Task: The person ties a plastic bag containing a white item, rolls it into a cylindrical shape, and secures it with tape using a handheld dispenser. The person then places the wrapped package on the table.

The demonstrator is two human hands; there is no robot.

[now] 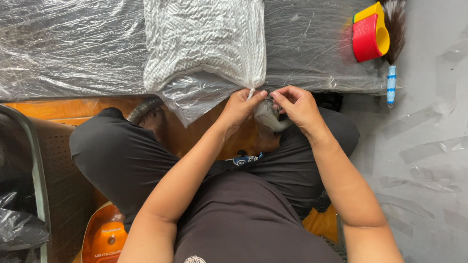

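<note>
Here, both forearms reach forward and the left hand (239, 108) and right hand (297, 106) pinch shut on the gathered neck of the plastic bag (204, 44) at the near edge of the wrapped table (73, 48).

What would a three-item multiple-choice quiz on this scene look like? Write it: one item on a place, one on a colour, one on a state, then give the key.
1. Where does the red and yellow plastic scoop lie?
A. on the person's lap
B. at the upper right, on the plastic-wrapped surface beside the dark feather duster with a blue and white handle
C. under the seat

2. What colour is the knitted fabric in the clear plastic bag?
A. white
B. green
C. black

3. What are the left hand and right hand doing?
A. resting flat and apart
B. pinching the gathered neck of the bag between them
C. holding the scoop

Key: B, it sits by the duster at the top right; A, the knit shows white through the plastic; B, both sets of fingertips meet at the bag's bunched end.
</note>
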